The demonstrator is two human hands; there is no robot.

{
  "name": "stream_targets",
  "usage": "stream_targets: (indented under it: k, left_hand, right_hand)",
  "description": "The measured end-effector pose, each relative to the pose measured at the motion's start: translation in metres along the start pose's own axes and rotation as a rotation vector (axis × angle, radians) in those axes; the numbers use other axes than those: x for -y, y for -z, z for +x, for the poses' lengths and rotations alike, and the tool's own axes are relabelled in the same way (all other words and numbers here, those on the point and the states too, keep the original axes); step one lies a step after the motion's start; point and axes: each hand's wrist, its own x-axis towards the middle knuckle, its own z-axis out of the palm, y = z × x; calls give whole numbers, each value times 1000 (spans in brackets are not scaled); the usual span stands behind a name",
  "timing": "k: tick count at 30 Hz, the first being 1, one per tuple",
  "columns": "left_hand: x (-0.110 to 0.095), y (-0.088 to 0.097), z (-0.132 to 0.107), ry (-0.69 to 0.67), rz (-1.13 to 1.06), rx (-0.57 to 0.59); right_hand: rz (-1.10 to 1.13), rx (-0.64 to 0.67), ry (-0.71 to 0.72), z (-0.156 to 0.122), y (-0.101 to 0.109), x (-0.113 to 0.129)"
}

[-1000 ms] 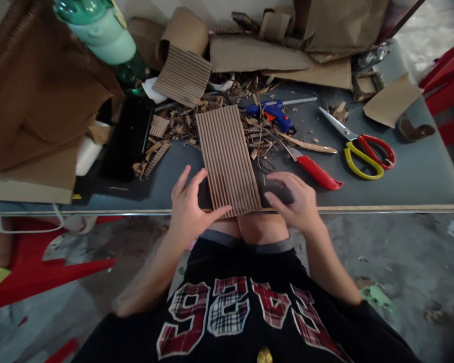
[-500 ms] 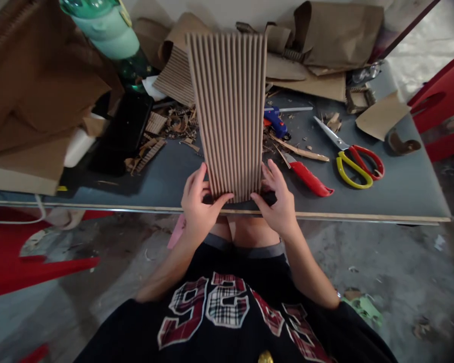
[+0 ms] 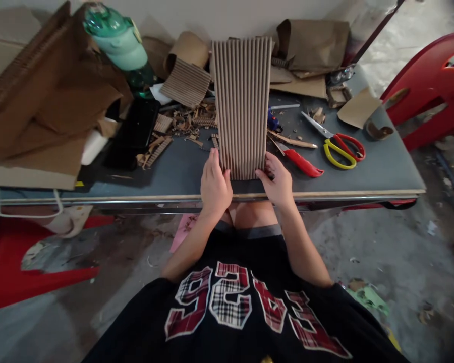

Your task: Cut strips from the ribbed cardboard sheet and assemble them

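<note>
A ribbed strip of corrugated cardboard [image 3: 242,106] stands on end at the near edge of the grey table [image 3: 386,169]. My left hand [image 3: 214,185] grips its lower left corner, fingers closed on the edge. My right hand [image 3: 277,180] pinches the lower right corner. A dark flat piece [image 3: 244,187] lies under the strip's foot, between my hands.
Right of my hands lie a red-handled knife [image 3: 301,164], yellow-and-red scissors [image 3: 336,145] and a blue glue gun [image 3: 274,122]. Cardboard scraps [image 3: 181,123], a black box [image 3: 134,132], a green bottle [image 3: 119,40] and brown sheets [image 3: 49,101] crowd the left and back. Red chairs [image 3: 431,85] stand beside the table.
The corrugated strip has gone from lying flat on the table to standing upright. Both hands have closed in on its lower corners and shifted slightly away from the table edge.
</note>
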Motion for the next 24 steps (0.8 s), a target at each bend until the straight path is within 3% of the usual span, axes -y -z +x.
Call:
stream_targets:
  k: [3,9,13,16,18,21,24]
  left_hand:
    - [1,2,-1,8,-37,17]
    - [4,1,-1,45,-106,90]
    - [8,6,-5,54,-399,75]
    - [15,36,1,102,-783,14]
    - [22,70,15,195,-940,-41]
    - [37,118,44,409,-1005,8]
    - [50,125,61,535,-1037,182]
  right_hand:
    - [22,-31,-44,4,-1,1]
    - [125,67,-112,9,7,6]
    - [82,-207,-15,8,23,19]
    - [-96,-417,216,23,44,32]
    - [-186,-440,372,43,61,41]
    - [-324,-240,537,76,79,51]
    - [-411,75,582,99,81,54]
